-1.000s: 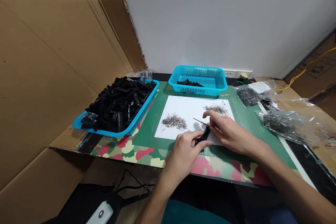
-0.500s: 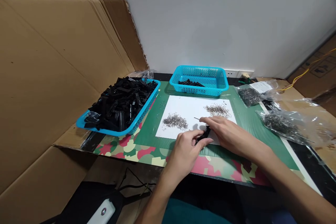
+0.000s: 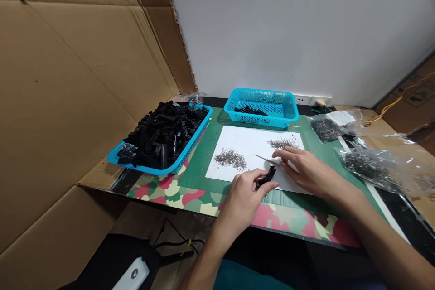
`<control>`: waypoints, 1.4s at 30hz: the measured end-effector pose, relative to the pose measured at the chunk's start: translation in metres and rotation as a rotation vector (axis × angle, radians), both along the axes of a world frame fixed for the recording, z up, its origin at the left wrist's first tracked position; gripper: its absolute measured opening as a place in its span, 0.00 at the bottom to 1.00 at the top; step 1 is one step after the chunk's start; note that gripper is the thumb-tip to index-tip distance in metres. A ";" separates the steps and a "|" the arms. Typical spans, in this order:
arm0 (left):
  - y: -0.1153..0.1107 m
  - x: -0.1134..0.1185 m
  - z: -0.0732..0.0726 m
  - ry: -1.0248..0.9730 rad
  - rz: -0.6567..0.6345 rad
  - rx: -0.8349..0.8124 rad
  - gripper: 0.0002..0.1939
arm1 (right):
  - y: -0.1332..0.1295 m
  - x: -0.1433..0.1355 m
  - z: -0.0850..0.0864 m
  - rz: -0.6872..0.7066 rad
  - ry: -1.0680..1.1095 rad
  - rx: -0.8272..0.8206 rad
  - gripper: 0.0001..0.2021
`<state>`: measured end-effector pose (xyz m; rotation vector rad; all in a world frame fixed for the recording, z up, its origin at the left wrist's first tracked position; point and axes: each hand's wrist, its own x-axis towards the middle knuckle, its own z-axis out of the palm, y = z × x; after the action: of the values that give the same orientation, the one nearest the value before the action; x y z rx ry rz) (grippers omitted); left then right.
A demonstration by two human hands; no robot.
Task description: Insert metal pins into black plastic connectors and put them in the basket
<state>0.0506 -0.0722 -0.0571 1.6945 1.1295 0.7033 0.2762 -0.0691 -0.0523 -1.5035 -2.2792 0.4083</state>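
Observation:
Near the front edge of the white sheet (image 3: 243, 139), my left hand (image 3: 245, 192) is closed on a small black plastic part (image 3: 269, 176), gripped between thumb and fingers. My right hand (image 3: 307, 168), just right of the part, is closed on slim pointed metal tweezers (image 3: 262, 158), whose tip points left over the sheet. A pile of tiny bent wire pieces (image 3: 230, 158) lies left of the tweezers. Behind my right fingers is another pile of tiny wire pieces (image 3: 279, 143), partly hidden by them.
A blue basket (image 3: 180, 162) heaped with black plastic parts (image 3: 163, 133) stands at the left. Against the wall is a second blue basket (image 3: 288, 122) holding some black parts (image 3: 250, 111). Clear bags of small metal pieces (image 3: 325, 129) lie at the right on the green mat (image 3: 194, 167).
My right hand has drawn back to the right, away from the black part, leaving more of the part and tweezers showing. My left hand keeps its hold. The view has shifted slightly.

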 end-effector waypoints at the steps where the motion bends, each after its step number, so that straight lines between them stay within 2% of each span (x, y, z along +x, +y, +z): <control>1: 0.000 0.000 0.001 0.001 -0.005 0.007 0.16 | 0.001 0.000 -0.001 -0.032 -0.015 0.016 0.11; 10: -0.001 -0.001 0.001 0.065 -0.014 0.051 0.16 | 0.003 -0.008 -0.006 -0.094 -0.054 -0.045 0.08; 16: -0.002 0.000 0.003 0.100 -0.023 0.065 0.16 | 0.007 -0.005 -0.008 -0.189 -0.015 -0.096 0.03; 19: -0.002 0.000 0.003 0.104 -0.024 0.067 0.15 | 0.006 -0.006 0.002 -0.229 0.104 -0.093 0.02; 23: -0.001 0.000 0.004 0.105 -0.037 0.077 0.14 | 0.002 -0.008 0.012 -0.185 0.383 -0.086 0.03; 25: -0.001 0.000 0.005 0.101 -0.046 0.078 0.13 | 0.001 -0.009 0.013 -0.165 0.469 -0.145 0.02; 28: -0.001 0.000 0.004 0.097 -0.043 0.082 0.14 | 0.003 -0.008 0.010 -0.146 0.524 -0.291 0.06; 30: -0.001 0.000 0.003 0.097 -0.040 0.084 0.14 | 0.005 -0.007 0.008 -0.124 0.520 -0.316 0.08; 32: -0.001 0.000 0.003 0.094 -0.042 0.082 0.13 | 0.006 -0.008 0.007 -0.128 0.479 -0.263 0.08; 37: 0.000 0.000 0.004 0.092 -0.051 0.078 0.12 | 0.002 -0.013 0.011 -0.229 0.288 -0.183 0.06; 42: -0.001 -0.001 0.005 0.100 -0.053 0.085 0.13 | 0.001 -0.015 0.012 -0.194 0.185 -0.189 0.12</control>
<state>0.0501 -0.0731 -0.0526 1.8421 1.1339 0.6473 0.2607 -0.0683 -0.0400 -1.6837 -1.9776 0.6902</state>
